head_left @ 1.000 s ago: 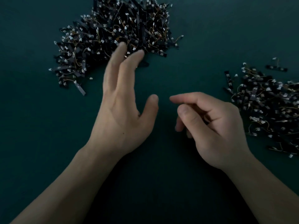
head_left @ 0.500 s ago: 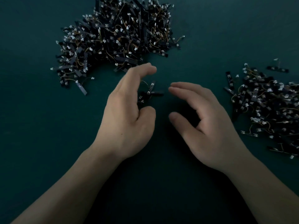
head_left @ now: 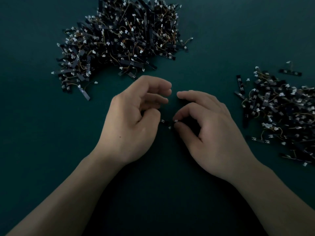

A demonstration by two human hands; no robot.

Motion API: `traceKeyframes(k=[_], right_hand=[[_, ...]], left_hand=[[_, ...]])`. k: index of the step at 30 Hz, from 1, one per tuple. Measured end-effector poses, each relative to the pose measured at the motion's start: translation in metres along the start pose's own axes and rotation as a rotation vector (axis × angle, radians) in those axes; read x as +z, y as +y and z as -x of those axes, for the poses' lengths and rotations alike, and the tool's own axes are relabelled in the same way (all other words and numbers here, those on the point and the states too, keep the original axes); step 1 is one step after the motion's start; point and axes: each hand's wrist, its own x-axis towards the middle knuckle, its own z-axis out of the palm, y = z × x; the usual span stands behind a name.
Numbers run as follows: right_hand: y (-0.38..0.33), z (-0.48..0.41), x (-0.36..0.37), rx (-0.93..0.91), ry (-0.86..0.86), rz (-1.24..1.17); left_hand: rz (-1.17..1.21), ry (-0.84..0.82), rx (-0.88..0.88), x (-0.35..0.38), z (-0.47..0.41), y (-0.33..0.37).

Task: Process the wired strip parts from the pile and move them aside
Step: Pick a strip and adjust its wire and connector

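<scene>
A big pile of black wired strip parts (head_left: pixel 122 40) with white connectors lies at the top left of the dark green table. One small strip part (head_left: pixel 167 123) sits between my two hands at the centre. My left hand (head_left: pixel 134 120) pinches its left end between thumb and curled fingers. My right hand (head_left: pixel 209 130) pinches its right end, by a white connector, between thumb and forefinger. Most of the part is hidden by my fingers.
A second, flatter heap of strip parts (head_left: pixel 279 113) spreads along the right edge, with a few loose ones at its fringe. The green table surface (head_left: pixel 213 53) runs between the two heaps and in front of my forearms.
My left hand pulled a part out of the big pile and drew back toward me. Both hands closed in and now pinch that part between them.
</scene>
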Motion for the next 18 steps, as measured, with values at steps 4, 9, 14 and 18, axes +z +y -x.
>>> traceKeyframes(k=[4,9,14,18], right_hand=[[0.001,0.001,-0.004,-0.026,0.140,-0.285],[0.000,0.001,-0.007,-0.089,0.260,-0.427],[0.003,0.004,-0.006,-0.038,0.257,-0.556],[0.004,0.003,-0.006,0.012,0.218,-0.646]], left_hand=[[-0.130,-0.095,0.019,0.000,0.002,0.004],[-0.161,-0.158,0.062,-0.001,0.004,0.012],[-0.202,-0.050,0.123,0.000,0.003,0.012],[-0.224,0.033,0.171,0.000,0.002,0.012]])
